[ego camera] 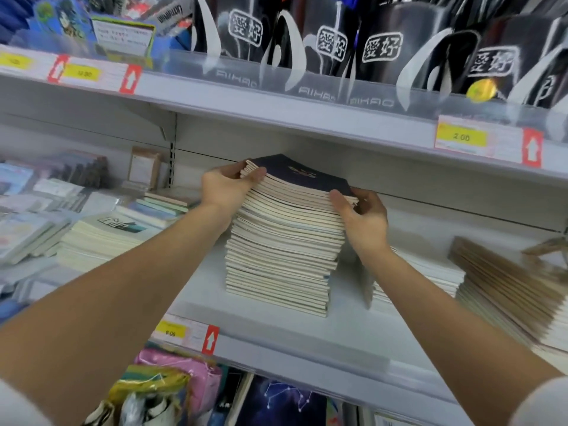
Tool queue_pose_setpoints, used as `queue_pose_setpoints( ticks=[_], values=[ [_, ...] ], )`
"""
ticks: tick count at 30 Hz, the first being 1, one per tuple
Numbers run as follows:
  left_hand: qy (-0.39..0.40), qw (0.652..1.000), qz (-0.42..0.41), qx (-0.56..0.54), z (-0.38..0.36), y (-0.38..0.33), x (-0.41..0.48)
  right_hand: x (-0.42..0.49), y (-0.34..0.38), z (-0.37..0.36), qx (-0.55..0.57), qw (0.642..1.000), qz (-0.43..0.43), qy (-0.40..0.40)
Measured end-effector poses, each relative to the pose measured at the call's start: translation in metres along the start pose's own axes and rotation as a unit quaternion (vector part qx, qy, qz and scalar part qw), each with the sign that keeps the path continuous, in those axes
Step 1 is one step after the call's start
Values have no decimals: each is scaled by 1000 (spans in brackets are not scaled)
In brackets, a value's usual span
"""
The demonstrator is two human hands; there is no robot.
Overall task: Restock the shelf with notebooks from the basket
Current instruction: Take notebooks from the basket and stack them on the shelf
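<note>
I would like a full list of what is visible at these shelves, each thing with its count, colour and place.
tall notebook stack: one, cream edges, dark blue top cover, centre of middle shelf
low notebook stack: one, cream, middle shelf, left
brown notebook stack: one, brown, middle shelf, right
black items: several, black with white characters, top shelf
price tags: four, yellow, shelf edges
arrow labels: four, red, beside the tags
starry cover: one, dark blue, below the middle shelf
pink packet: one, pink, below, left
left hand: grips the tall stack's top left
right hand: grips its top right
</note>
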State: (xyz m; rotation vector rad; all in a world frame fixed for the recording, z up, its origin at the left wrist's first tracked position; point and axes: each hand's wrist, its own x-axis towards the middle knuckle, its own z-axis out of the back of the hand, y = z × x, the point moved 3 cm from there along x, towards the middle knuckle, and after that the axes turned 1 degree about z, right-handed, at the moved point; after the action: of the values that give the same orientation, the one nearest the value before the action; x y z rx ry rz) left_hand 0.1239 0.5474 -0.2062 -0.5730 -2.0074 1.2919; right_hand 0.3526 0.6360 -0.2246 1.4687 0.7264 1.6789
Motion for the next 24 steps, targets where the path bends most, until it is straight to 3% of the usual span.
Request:
queue_pose_setpoints(
  ticks=[3,5,7,9,13,18,24],
  values=[
    [13,1000,14,1,1,-2,-4,-4,4,1,-46,999,13,-5],
    [38,999,17,5,1,-6,-12,-9,13,3,-117,990,66,-36],
    [60,998,12,27,7,-7,-19,-14,27,4,-210,960,164,-85],
    [52,997,17,56,22,-6,-28,-21,41,1,-300,919,241,-85],
    [32,993,11,112,65,-5,-53,-54,60,-18,-377,864,332,-11],
    [-37,983,64,167,142,-5,-106,-135,75,-67,-249,899,315,176],
    [-130,956,187,185,270,16,-177,-257,75,-143,-206,878,286,324]
  ],
)
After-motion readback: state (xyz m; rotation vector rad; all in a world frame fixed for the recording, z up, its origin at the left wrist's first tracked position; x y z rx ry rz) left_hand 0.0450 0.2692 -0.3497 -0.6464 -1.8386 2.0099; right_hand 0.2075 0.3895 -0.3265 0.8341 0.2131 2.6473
